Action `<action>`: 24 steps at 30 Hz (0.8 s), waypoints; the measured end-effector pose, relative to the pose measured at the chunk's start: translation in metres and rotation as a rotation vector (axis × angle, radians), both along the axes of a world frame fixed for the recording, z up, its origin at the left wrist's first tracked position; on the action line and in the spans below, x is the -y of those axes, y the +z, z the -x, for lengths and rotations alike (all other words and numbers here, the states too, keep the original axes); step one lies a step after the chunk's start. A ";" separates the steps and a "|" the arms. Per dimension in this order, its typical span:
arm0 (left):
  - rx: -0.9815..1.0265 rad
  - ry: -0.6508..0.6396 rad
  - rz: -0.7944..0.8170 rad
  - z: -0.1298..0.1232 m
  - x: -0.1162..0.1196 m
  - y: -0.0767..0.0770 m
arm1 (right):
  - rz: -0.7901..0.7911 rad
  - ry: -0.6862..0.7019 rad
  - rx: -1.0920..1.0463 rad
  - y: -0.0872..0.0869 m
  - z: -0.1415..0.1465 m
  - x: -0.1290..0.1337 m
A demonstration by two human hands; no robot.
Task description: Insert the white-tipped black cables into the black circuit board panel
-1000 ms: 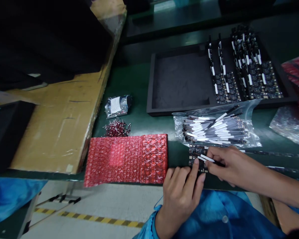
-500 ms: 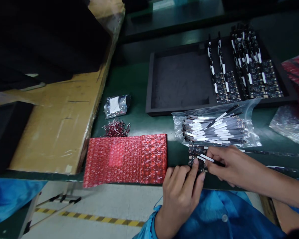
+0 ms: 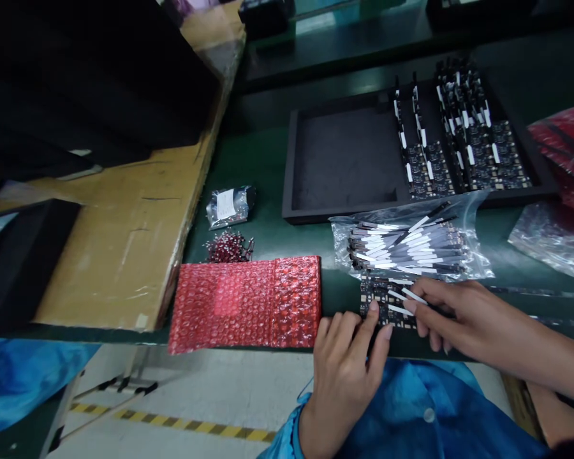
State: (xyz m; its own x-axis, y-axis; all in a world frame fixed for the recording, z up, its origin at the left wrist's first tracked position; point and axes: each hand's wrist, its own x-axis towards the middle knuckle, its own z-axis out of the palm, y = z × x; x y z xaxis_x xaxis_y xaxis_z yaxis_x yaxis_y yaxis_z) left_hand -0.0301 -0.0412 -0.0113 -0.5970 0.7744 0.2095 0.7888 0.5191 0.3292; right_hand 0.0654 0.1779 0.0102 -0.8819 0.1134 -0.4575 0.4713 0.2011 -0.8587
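Right fingertips (image 3: 414,306) pinched narrow on a thin white-tipped strip (image 3: 408,295), lying across a small black circuit board (image 3: 380,305) at the near edge of the green bench (image 3: 263,178). Right hand (image 3: 452,313) turned palm-down and low, knuckles toward the camera view's left, remaining fingers curled loosely beneath; bare forearm running out to the lower right corner. Left fingers (image 3: 372,317) stretched forward and slightly spread, index tip pressing on the board's near-left corner, holding it flat rather than gripping it. Left hand (image 3: 347,366) reaching up from the bottom of the view, back of the hand upward, wrist ending in a blue sleeve (image 3: 287,430). Just beyond the board, touching its far side, a clear plastic bag (image 3: 406,245) full of the same white-tipped strips. Farther back, a black foam tray (image 3: 344,159), left part bare, right part packed with upright finished boards (image 3: 459,146). Just left of the left hand, a red bubble-wrap pouch (image 3: 246,303) overhanging the bench edge; behind it a small heap of dark red parts (image 3: 229,247) and a small silvery packet (image 3: 229,205). Along the left, a brown cardboard sheet (image 3: 124,236).
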 end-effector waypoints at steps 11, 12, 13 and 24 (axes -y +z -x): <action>-0.127 -0.040 -0.023 -0.004 0.003 -0.001 | 0.159 0.046 -0.274 -0.055 -0.007 0.001; -0.136 -0.044 -0.020 -0.004 0.004 -0.001 | 0.161 0.045 -0.277 -0.055 -0.007 0.001; -0.144 -0.050 -0.020 -0.004 0.005 0.000 | 0.165 0.041 -0.287 -0.054 -0.007 0.002; -0.147 -0.050 -0.014 -0.007 0.007 -0.002 | 0.145 0.045 -0.253 -0.059 -0.012 0.000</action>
State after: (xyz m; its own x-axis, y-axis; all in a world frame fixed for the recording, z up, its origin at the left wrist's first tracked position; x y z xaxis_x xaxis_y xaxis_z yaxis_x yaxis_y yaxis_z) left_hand -0.0236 -0.0483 -0.0136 -0.5197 0.7989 0.3028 0.8539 0.4739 0.2153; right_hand 0.0777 0.1777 -0.0493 -0.9728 0.0213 -0.2308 0.2318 0.0830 -0.9692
